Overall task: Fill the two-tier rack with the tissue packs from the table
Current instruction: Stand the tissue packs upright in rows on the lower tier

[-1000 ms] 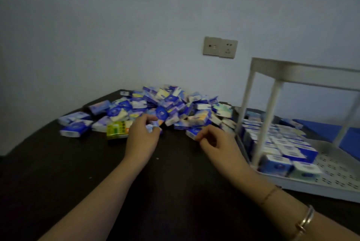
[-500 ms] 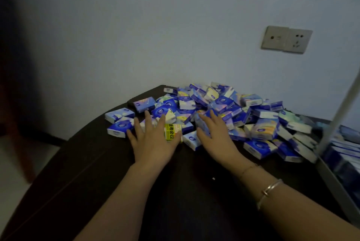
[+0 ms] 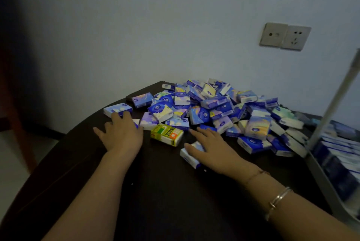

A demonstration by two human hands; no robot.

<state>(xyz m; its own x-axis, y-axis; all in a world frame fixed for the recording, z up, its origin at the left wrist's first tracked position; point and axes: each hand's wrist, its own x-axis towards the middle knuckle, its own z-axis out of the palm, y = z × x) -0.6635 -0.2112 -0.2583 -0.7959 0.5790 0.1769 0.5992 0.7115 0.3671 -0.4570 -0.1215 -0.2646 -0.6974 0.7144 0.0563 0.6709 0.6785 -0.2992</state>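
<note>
A heap of small blue and white tissue packs (image 3: 220, 108) lies on the dark table (image 3: 159, 198) against the wall. My left hand (image 3: 121, 133) lies flat with spread fingers at the heap's left edge, fingertips on a blue pack (image 3: 116, 108). My right hand (image 3: 212, 149) rests palm down with straight fingers over a single blue pack (image 3: 190, 155) pulled out in front of the heap. A yellow and green pack (image 3: 167, 134) sits between the two hands. The white rack (image 3: 331, 162) shows only at the right edge, with packs lined up on its lower tier.
A slanted white rack post (image 3: 335, 100) rises at the right. A double wall socket (image 3: 285, 36) sits above the heap. The table's rounded left edge drops to a pale floor (image 3: 11, 162), with a dark reddish piece of furniture at far left.
My view has swung left, so most of the rack has left the frame. Both hands went from curled at the heap to flat; the right hand has drawn one pack toward me.
</note>
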